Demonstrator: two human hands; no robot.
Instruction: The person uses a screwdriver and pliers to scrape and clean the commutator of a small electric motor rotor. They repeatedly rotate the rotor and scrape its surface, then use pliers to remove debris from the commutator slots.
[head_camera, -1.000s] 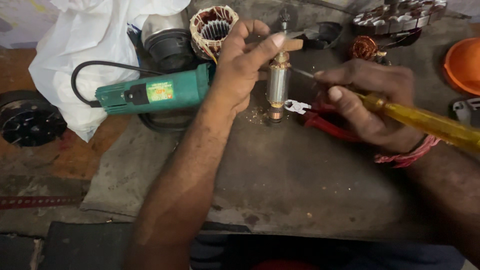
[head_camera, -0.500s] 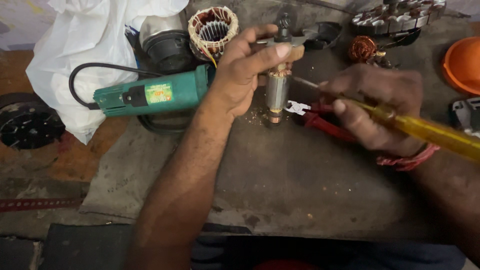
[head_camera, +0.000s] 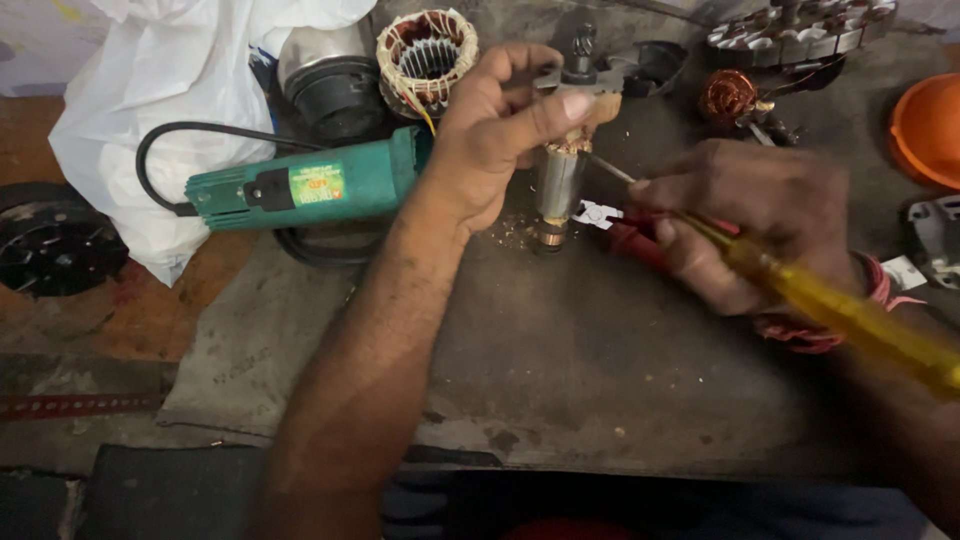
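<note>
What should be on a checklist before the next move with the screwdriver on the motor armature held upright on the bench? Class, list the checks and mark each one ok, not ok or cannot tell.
1. Armature upright, lower end on the bench: ok.
2. Left hand gripping the armature's top: ok.
3. Right hand closed on the yellow-handled screwdriver: ok.
4. Screwdriver tip on the upper windings: cannot tell; the shaft reaches them, but contact is too small to see.
5. Red-handled pliers lying close under the shaft, beside the armature's base: not ok.
6. Green angle grinder off to the left, clear of the hands: ok.
</note>
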